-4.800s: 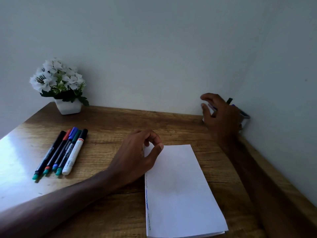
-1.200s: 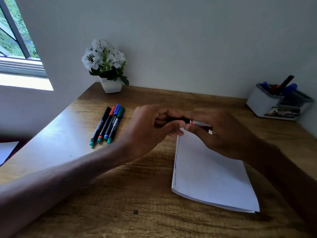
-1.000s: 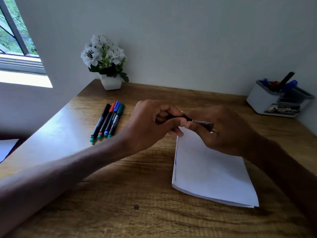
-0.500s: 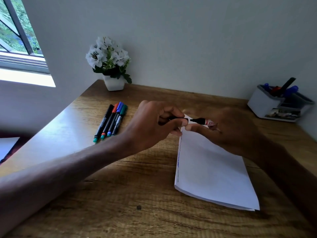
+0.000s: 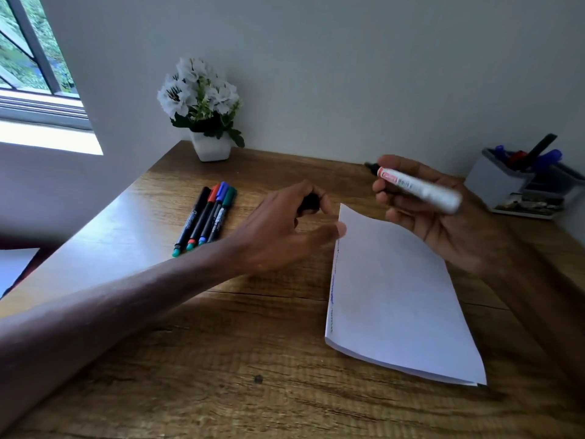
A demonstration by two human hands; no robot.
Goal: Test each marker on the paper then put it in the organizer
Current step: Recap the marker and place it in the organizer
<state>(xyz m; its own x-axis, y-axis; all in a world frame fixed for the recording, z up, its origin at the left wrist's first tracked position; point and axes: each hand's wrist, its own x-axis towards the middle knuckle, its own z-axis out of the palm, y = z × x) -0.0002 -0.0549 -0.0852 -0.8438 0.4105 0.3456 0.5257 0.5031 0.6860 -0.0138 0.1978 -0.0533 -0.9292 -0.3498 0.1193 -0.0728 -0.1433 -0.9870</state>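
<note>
My right hand (image 5: 443, 217) holds an uncapped white marker (image 5: 421, 188) above the far end of the folded white paper (image 5: 395, 296), its black tip pointing left. My left hand (image 5: 285, 229) grips the marker's black cap (image 5: 310, 202) just left of the paper's top corner, thumb near the paper's edge. Several thin markers (image 5: 207, 213) lie side by side on the wooden desk (image 5: 221, 343) to the left. The grey organizer (image 5: 506, 185) stands at the far right with several markers in it. Ink squiggles run along the paper's left edge.
A white pot of white flowers (image 5: 205, 112) stands at the back of the desk against the wall. A window (image 5: 31, 74) is at the upper left. The desk's left edge runs diagonally past the markers.
The hands have pulled apart: the cap came off in my left hand, and my right hand lifted the uncapped marker up and to the right.
</note>
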